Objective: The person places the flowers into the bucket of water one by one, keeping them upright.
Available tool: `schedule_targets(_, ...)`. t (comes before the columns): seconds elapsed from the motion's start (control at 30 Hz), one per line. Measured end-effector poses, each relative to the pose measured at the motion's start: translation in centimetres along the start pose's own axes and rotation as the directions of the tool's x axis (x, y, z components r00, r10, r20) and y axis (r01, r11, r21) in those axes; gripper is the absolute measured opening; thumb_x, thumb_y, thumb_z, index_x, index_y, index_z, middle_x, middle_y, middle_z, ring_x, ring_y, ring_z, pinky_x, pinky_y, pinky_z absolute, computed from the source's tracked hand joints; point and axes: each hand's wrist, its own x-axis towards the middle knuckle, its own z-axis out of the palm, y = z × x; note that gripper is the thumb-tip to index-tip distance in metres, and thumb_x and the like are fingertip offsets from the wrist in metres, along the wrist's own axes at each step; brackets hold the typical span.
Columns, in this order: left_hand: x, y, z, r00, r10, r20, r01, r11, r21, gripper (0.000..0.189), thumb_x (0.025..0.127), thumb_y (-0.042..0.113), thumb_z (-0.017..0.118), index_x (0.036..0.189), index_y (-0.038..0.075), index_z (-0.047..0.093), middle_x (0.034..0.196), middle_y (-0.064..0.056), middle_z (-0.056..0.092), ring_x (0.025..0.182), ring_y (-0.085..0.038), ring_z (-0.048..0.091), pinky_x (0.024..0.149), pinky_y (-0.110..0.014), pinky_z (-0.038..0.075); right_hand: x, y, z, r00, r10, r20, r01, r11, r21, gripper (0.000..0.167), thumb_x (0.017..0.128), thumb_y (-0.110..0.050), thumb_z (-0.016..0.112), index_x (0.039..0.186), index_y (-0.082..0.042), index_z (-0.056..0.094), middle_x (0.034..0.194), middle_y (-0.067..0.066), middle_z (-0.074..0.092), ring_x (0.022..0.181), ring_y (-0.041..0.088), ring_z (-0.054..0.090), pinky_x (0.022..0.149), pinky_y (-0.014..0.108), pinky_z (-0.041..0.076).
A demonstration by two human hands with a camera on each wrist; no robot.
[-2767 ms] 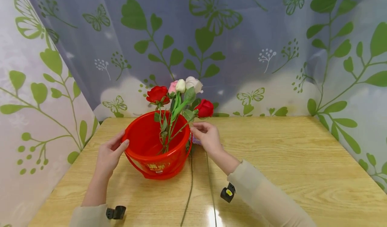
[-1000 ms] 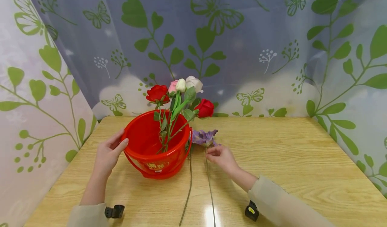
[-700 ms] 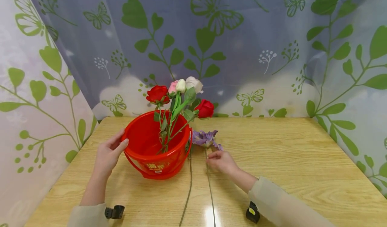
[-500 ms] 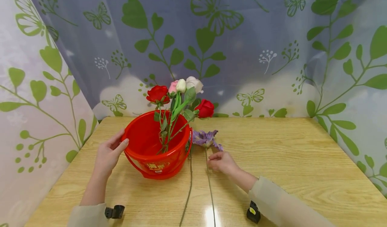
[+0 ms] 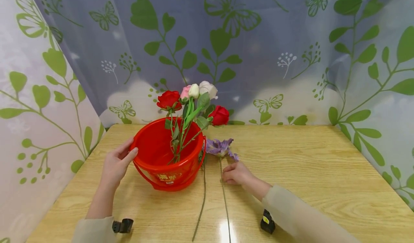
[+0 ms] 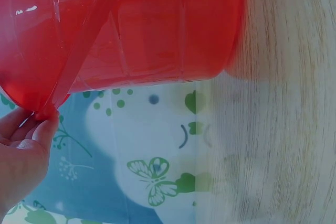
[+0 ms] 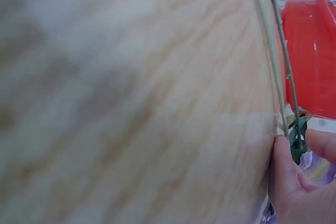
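Note:
The left hand (image 5: 114, 165) grips the rim of a red bucket (image 5: 171, 173) at its left side, thumb and fingers on either side of the edge. Several artificial flowers stand in the bucket: red roses (image 5: 169, 100), a white tulip (image 5: 193, 91), a white rose (image 5: 208, 89) and a pink bloom (image 5: 185, 92). Beside the bucket, a purple flower (image 5: 220, 147) lies on the table. The right hand (image 5: 237, 174) is at its stem just below the bloom, fingers bent. In the right wrist view, the thumb and forefinger appear apart near the stem; whether they pinch it is unclear.
A second stem (image 5: 202, 207) lies left of the purple flower's stem, its head end hidden by the bucket. The wooden table (image 5: 307, 164) meets a patterned curtain (image 5: 284, 27) at the back. The bucket's handle (image 5: 204, 153) hangs down its side.
The right hand has left the bucket's right rim beside the red rose and come down to the purple flower's stem. Lately it slid slightly lower, its fingers bending more. The left hand stays put.

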Motion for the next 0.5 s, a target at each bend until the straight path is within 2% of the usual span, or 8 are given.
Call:
schedule_targets(0.17,0.1,0.0,-0.1,1.000,0.001,0.007,-0.002,1.000,0.017,0.047,0.087,0.009,0.056,0.128,-0.008,0.040,0.127,-0.025,0.042,0.100,0.003,0.048,0.078,-0.011,0.041,0.5,-0.1,0.4,0.999,-0.003,-0.037,0.000,0.997,-0.074,0.016,0.073,0.007,0.062,0.088,0.014,0.059,0.062,0.008,0.060,0.053,0.012,0.056,0.053,0.025,0.052)
schedule_targets(0.37,0.1,-0.1,-0.2,1.000,0.008,0.012,-0.008,1.000,0.020,0.047,0.087,0.009,0.056,0.128,-0.008,0.040,0.127,-0.024,0.041,0.101,0.002,0.048,0.078,-0.010,0.041,1.0,-0.1,0.8,0.997,0.001,-0.076,-0.013,0.988,-0.155,0.011,0.071,0.006,0.066,0.081,0.008,0.061,0.059,0.007,0.059,0.050,0.012,0.056,0.049,0.025,0.051)
schedule_targets(0.5,0.1,-0.2,-0.1,1.000,0.000,0.006,0.000,1.000,0.013,0.048,0.087,0.008,0.056,0.128,-0.009,0.040,0.127,-0.025,0.040,0.102,0.002,0.047,0.078,-0.010,0.041,1.2,-0.1,0.8,0.997,0.009,-0.082,-0.023,0.985,-0.173,0.008,0.071,0.007,0.066,0.077,0.007,0.061,0.058,0.007,0.058,0.048,0.011,0.055,0.048,0.024,0.051)
